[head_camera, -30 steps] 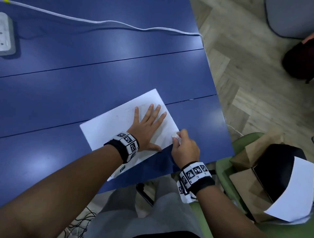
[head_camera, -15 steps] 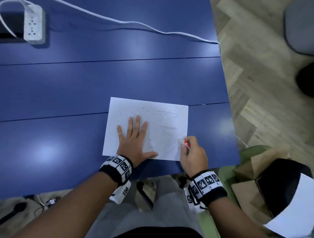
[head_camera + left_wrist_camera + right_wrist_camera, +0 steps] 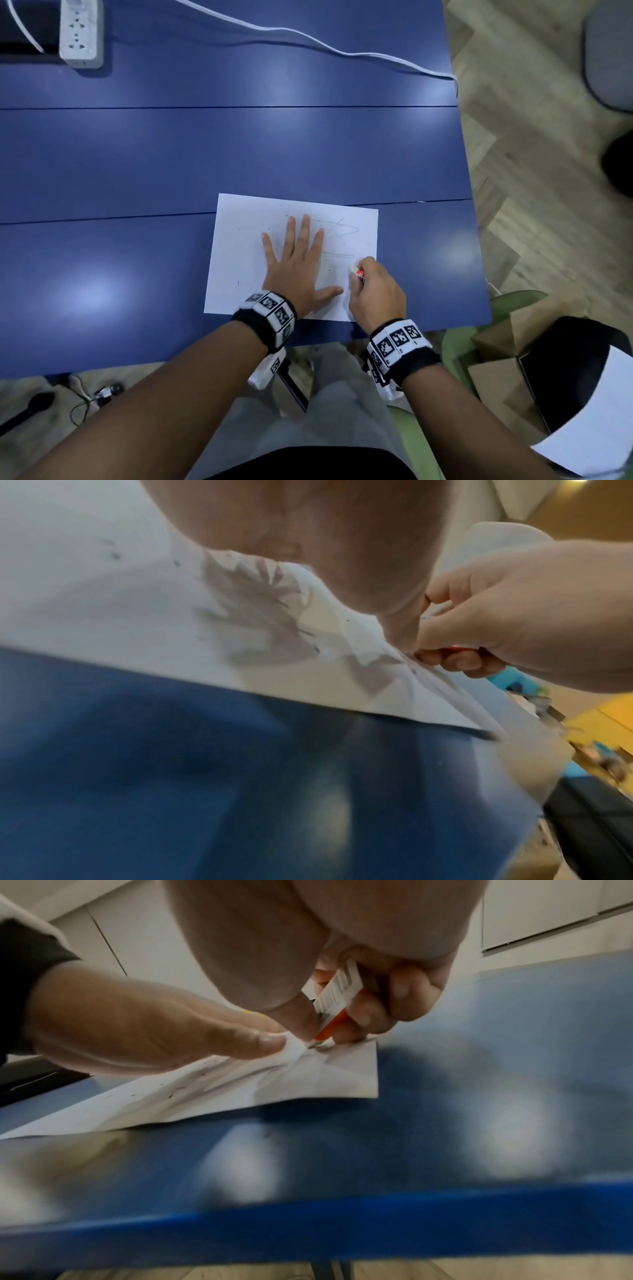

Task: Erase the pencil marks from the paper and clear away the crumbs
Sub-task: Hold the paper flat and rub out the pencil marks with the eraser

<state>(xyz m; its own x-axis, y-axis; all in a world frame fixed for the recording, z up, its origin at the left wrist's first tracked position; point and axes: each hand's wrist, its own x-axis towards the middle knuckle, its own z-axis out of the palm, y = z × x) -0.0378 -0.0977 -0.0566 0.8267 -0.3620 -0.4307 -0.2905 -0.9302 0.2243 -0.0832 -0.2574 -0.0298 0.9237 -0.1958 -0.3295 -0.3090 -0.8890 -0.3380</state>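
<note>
A white sheet of paper [image 3: 239, 246] with faint pencil scribbles [image 3: 337, 228] lies near the front right edge of the blue table [image 3: 171, 164]. My left hand [image 3: 298, 260] lies flat on the sheet with its fingers spread, pressing it down. My right hand [image 3: 371, 291] pinches a white eraser in a red sleeve [image 3: 358, 272] and holds its tip on the paper's right side. In the right wrist view the eraser [image 3: 337, 999] touches the wrinkled paper [image 3: 240, 1091] beside my left thumb [image 3: 253, 1042]. Small dark crumbs [image 3: 114, 554] dot the sheet [image 3: 103, 615].
A white power strip [image 3: 80, 32] and its white cable [image 3: 308, 42] lie at the back of the table. To the right, past the table edge, a green chair [image 3: 459, 342] holds brown cardboard [image 3: 496, 383] and a black bag [image 3: 575, 377].
The paper has turned from slanted to nearly square with the table. My left hand shifted further onto the sheet, and my right hand moved the eraser from the paper's corner onto the right side.
</note>
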